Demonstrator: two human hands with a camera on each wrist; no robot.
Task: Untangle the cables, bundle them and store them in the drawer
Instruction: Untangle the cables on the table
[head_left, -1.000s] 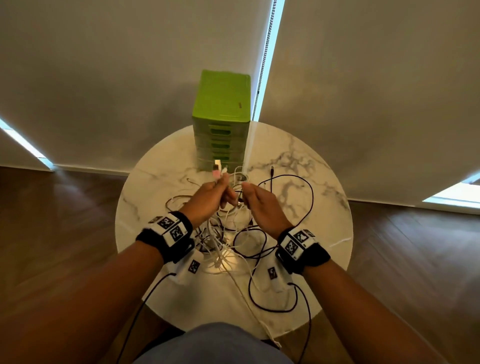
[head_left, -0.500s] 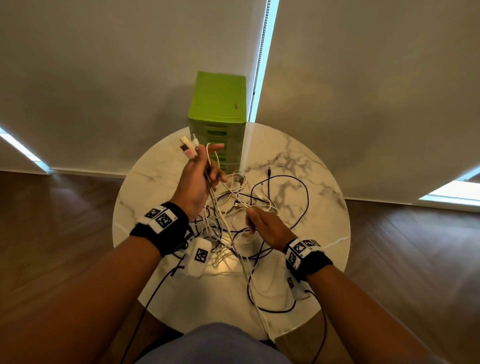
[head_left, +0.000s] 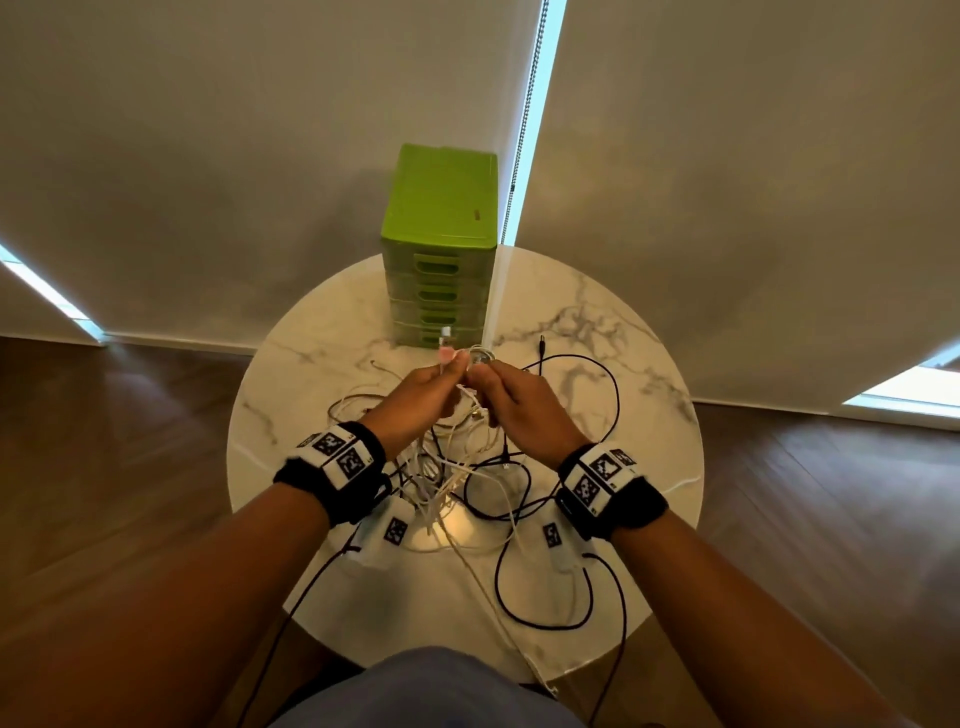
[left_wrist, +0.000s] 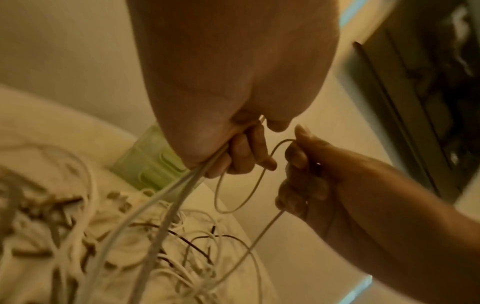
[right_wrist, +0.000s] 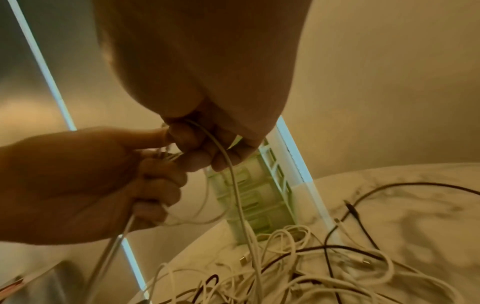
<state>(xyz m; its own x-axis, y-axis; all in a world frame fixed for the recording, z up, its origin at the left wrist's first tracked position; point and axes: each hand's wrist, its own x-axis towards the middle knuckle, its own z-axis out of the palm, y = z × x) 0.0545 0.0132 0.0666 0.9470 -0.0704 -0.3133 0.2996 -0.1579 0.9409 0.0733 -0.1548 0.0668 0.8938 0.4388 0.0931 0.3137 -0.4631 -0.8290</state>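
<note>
Head view: white cable (taut) between both hands' curled fingers.

Desk: polished marble-look top, white w/ grey veins, glossy, smooth. Drawer unit: green plastic, smooth, slight sheen; white cables & black cables look like matt rubbery plastic, a few w/ shiny metal plug tips. Floor: dark wood boards, semi-gloss; wrist bands black cloth, fuzzy, w/ matt printed tags.
</note>
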